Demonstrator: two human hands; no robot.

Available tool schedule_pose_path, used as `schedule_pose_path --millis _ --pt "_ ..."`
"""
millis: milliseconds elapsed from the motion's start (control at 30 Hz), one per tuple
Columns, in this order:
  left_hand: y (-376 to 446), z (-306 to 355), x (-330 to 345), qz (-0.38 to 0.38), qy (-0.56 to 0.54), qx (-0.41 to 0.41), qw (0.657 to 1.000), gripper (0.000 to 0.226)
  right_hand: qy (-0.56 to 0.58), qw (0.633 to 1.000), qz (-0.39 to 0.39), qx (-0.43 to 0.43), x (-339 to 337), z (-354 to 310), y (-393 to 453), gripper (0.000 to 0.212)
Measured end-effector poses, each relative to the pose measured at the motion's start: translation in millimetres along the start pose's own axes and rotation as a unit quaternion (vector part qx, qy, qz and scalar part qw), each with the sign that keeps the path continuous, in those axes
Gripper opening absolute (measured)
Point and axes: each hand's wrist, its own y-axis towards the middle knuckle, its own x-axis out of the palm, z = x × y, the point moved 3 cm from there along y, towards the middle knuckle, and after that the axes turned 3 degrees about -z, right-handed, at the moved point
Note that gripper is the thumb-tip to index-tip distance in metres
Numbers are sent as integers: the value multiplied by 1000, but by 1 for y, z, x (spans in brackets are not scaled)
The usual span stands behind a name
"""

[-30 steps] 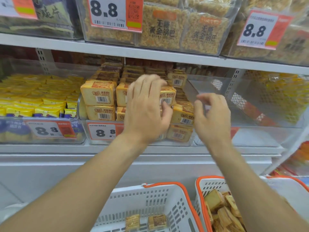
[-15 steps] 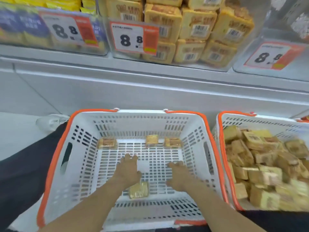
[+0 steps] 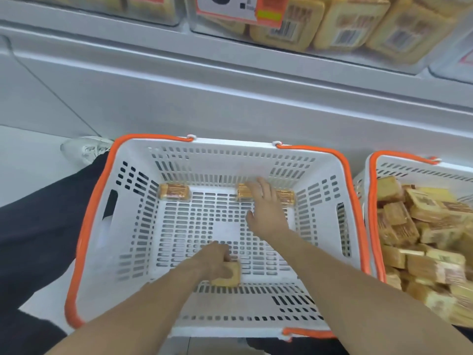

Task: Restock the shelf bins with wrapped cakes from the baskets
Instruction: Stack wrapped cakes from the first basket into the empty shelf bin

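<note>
Both hands reach down into a white slotted basket [image 3: 133,226] with orange handles that sits on the floor below the shelf. The left hand [image 3: 216,260] is curled over a wrapped cake [image 3: 230,276] lying near the basket's near wall, fingers and thumb closed around its top edge so that the cake is pinched in the grip. The right hand [image 3: 266,208] stretches toward the far wall with fingers spread flat, its fingertips resting over a second wrapped cake [image 3: 243,193]; whether it grips that cake cannot be told. Just beside it to the right, partly hidden by the hand, lies a third wrapped cake [image 3: 285,197], and a fourth wrapped cake [image 3: 174,192] lies apart at the far left corner of the basket floor. The rest of the basket floor is bare slotted plastic. To the right stands a second basket [image 3: 399,170] of the same kind, heaped with many wrapped cakes [image 3: 422,242]. Above, at the top of the view, a clear shelf bin [image 3: 384,65] holds stacked wrapped cakes behind an orange and white price tag [image 3: 238,7]. At the left a dark trouser leg [image 3: 41,226] and a white shoe [image 3: 84,149] show beside the basket.
</note>
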Motion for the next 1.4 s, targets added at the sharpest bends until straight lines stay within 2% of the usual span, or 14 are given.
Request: schedule_pose_path --millis 133,200,300,367,467,533,700,833,933,967,1033,1233,1300,1400 --pt "-1 -11 0 20 -70 15 997 34 -59 996 -66 -2 13 -7 17 81" --pt "-3 -14 -3 18 -140 1 990 40 -32 999 -42 4 19 -5 16 68" --pt "-3 -20 -9 25 -232 -33 972 29 12 999 -42 -3 24 1 8 50" --pt "-10 -19 -15 13 -346 -45 937 29 87 995 -34 21 17 6 -2 47" --pt "-23 -13 -25 -45 -503 -26 863 36 293 947 -60 117 -13 7 -19 33" --pt "-32 -3 -32 -72 -556 5 828 47 305 936 -102 145 -44 8 -25 20" --pt "-49 32 -41 -76 -656 68 748 56 323 921 -145 161 -130 16 -50 28" --pt "-63 63 -49 -91 -706 130 690 68 414 875 -149 202 -178 10 -97 40" --pt "-76 85 -54 -106 -726 178 656 54 494 832 -156 201 -191 0 -132 43" --pt "-79 91 -55 -105 -719 199 658 49 523 817 -143 197 -192 -2 -139 41" --pt "-86 101 -57 -89 -671 242 695 47 565 796 -97 195 -190 -4 -144 38" --pt "-106 116 -68 132 -398 267 868 59 593 791 -28 146 -185 0 -144 24" --pt "-107 120 -72 207 -311 265 889 62 590 796 -35 132 -186 4 -143 26" --pt "-111 123 -73 270 -268 265 886 68 589 798 -35 125 -187 12 -135 39"
